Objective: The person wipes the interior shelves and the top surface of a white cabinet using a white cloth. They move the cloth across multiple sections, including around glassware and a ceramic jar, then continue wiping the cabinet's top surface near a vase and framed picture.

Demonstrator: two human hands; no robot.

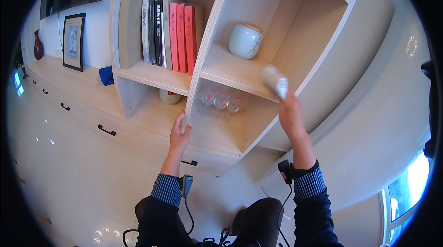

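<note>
My right hand (290, 114) grips a pale cylindrical object (277, 82) with a whitish near end; motion blur hides what it is. It is held up before the right compartment's shelf board (235, 74). Around the front edge of the upright wooden divider (202, 49) is my left hand (180, 136), thumb on one side and fingers on the other. On the right shelf, a white ceramic jar (245, 41) with a wooden lid and a plant motif stands upright. Several stemmed glasses (220, 101) with red stickers stand in the compartment below.
Books (173, 32) stand upright on the left shelf, with a round jar (169, 97) partly hidden beneath. Further left, the low cabinet top (52, 61) holds a framed picture (73, 42), a dark red vase (38, 45) and a blue cloth-like item (106, 75). Black drawer handles (106, 130) project below.
</note>
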